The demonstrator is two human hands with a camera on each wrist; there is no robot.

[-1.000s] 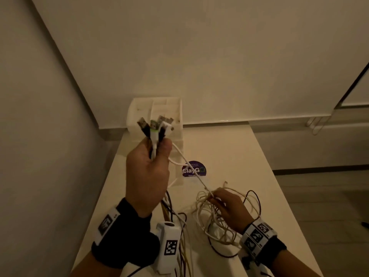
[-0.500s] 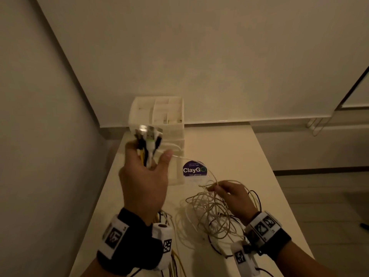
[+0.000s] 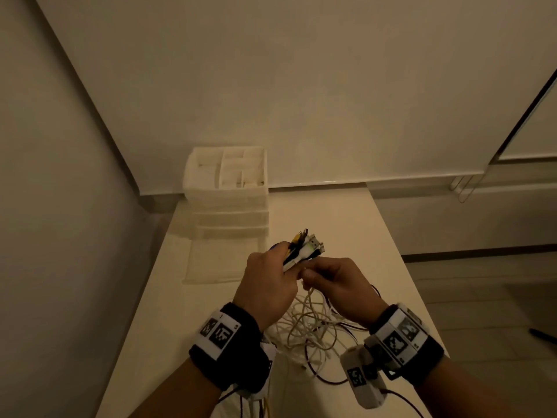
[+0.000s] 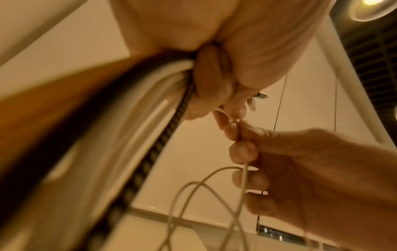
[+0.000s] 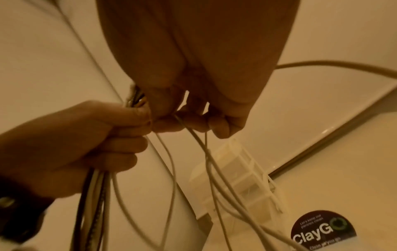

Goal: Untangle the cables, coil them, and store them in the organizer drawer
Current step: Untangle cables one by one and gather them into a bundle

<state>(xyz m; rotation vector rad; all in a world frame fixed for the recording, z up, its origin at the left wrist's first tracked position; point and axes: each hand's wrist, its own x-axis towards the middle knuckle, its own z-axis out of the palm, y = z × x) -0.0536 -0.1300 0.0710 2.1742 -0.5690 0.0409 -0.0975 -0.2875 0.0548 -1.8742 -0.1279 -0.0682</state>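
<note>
Sprouting from the top of the left hand (image 3: 268,285) is a bunch of cable ends (image 3: 304,247), white, black and yellow, with metal plugs pointing up and away toward the wall. That hand's fingers are curled tight round the bunch, and the left wrist view shows a thick white lead and a dark braided lead (image 4: 159,146) running down out of the fist. Just beside it, almost knuckle to knuckle, the right hand (image 3: 337,285) pinches a thin off-white cord (image 4: 241,171) between thumb and fingertips, its other fingers loosely curled beneath; the cord drops from the pinch in long loops. Both hands are held above the pale surface (image 3: 346,224), and under them lies the loose tangle of thin white and dark cables (image 3: 310,330), spread between the two wrists and trailing toward the near edge. Each wrist wears a black band with printed square markers and a small white camera unit. Farther back, in the corner where the surface meets the two walls, stands the translucent white plastic organizer (image 3: 229,188), its top divided into open compartments and its shallow drawers stacked below, the lowest drawer (image 3: 217,260) pulled out toward the hands. From the right wrist view a round dark sticker reading ClayGO (image 5: 322,232) shows on the surface near the organizer.
</note>
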